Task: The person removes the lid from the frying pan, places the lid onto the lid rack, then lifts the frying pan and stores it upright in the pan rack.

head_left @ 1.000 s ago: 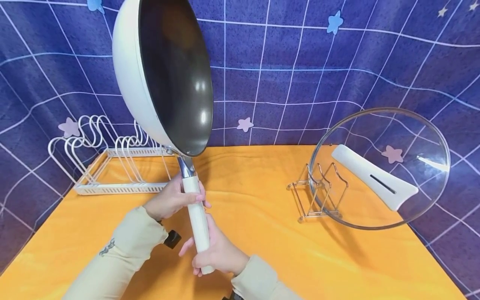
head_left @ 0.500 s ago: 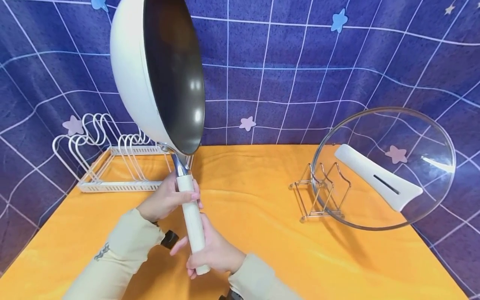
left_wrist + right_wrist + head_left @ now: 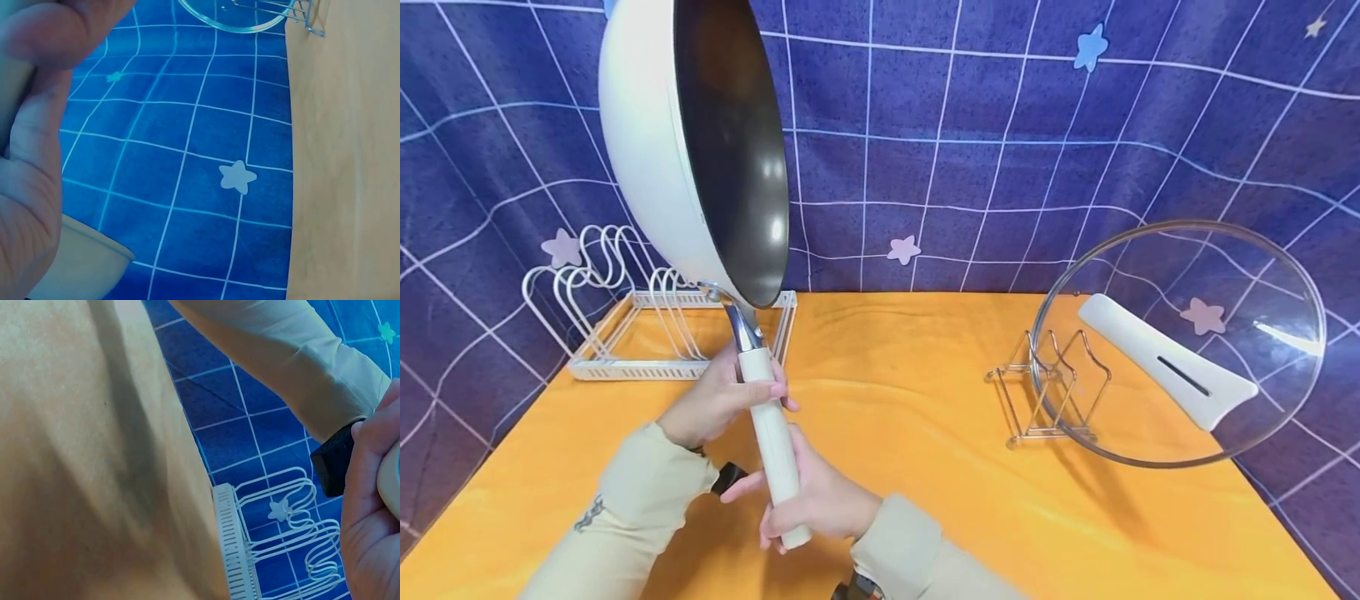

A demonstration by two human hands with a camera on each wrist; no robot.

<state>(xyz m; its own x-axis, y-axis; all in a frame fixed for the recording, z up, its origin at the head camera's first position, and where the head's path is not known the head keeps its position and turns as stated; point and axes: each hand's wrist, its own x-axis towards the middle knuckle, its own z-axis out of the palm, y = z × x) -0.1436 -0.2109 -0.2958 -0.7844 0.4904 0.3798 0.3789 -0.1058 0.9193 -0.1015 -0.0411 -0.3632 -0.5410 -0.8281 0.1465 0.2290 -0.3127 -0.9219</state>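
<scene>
A white wok [image 3: 643,142] with a dark inside is held up on edge in the head view, its bowl at the top and its handle [image 3: 772,433] slanting down. My left hand [image 3: 722,396] grips the upper part of that handle, just below the metal neck. Lower down, my right hand [image 3: 820,492] holds the handle near its end, with one finger sticking out to the left. Behind the wok stands a white wire dish rack [image 3: 640,369], partly hidden by the bowl and left hand. In the left wrist view, a piece of the wok [image 3: 81,262] shows at the lower left.
On the right, a small metal wire stand [image 3: 1048,392] holds an upright glass lid [image 3: 1270,333] with a white handle [image 3: 1165,358]. An orange cloth [image 3: 917,400] covers the table. A blue curtain [image 3: 955,167] with white lines and stars hangs behind.
The wok and both hands have shifted slightly left in the head view, and more of the dish rack's right end shows. The grips look the same. Background items have drifted a little right.
</scene>
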